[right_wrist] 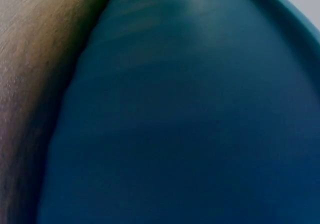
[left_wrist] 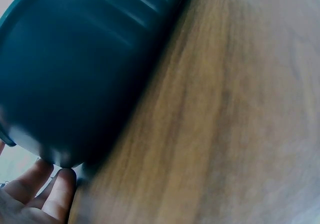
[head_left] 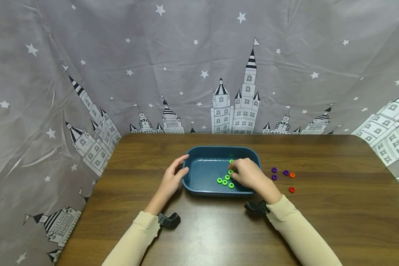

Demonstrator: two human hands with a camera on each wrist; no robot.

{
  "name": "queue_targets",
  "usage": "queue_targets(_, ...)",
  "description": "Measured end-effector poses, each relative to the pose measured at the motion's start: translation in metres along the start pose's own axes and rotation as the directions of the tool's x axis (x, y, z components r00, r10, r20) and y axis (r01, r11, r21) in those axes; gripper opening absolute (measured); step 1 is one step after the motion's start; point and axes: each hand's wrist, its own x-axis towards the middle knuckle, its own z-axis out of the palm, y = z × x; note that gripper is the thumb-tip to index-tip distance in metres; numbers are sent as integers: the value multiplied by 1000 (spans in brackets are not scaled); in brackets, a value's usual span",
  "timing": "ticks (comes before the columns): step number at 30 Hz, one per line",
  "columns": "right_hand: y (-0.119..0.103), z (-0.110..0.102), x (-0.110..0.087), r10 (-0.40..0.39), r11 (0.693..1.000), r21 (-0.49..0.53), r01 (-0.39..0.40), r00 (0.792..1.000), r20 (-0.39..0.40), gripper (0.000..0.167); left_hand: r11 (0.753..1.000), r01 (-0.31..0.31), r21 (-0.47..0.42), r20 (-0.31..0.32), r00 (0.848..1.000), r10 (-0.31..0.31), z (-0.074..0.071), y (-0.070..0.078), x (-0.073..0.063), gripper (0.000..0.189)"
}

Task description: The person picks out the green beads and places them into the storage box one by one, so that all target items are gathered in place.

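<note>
A dark blue-green tray (head_left: 199, 192) with a raised rim stands on the table. My left hand (head_left: 170, 178) grips its left end, thumb and forefinger at the rim; in the left wrist view, fingertips (left_wrist: 62, 184) touch the outer wall. Several bright green rings (head_left: 225, 182) lie on the tray's floor, right of its middle. Reaching over the right end, my right hand (head_left: 249, 173) has its fingers curled down among these rings. One green ring (head_left: 230, 172) shows by its thumb and forefinger; whether it is pinched is hidden. The right wrist view shows mostly the tray's outer wall (right_wrist: 190, 109).
Purple rings (head_left: 274, 170), an orange ring (head_left: 292, 175) and a red ring (head_left: 292, 190) lie on the wooden table (head_left: 332, 207) right of the tray. A grey curtain (head_left: 173, 55) printed with castles and stars hangs behind the table's far edge.
</note>
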Motion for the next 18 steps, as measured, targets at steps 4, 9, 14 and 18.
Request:
queue_targets(4, 0, 0, 1, 22, 999, -27, -22, 999, 28, 17, 1000, -4, 12, -2, 1000, 4, 1, 1, 0, 45)
queue_targets(9, -1, 2, 1, 45, 997, -57, -42, 998, 53, 16, 1000, -13, 23, -5, 1000, 13, 1, 0, 1, 45)
queue_targets(14, -2, 3, 0, 31, 996, -85, -26, 998, 56, 14, 1000, -7, 20, -5, 1000, 7, 1, -1, 1, 45)
queue_targets(18, -3, 3, 0, 28, 995, -101, -23, 998, 57, 13, 1000, -4, 18, -3, 1000, 4, 1, -1, 1, 45)
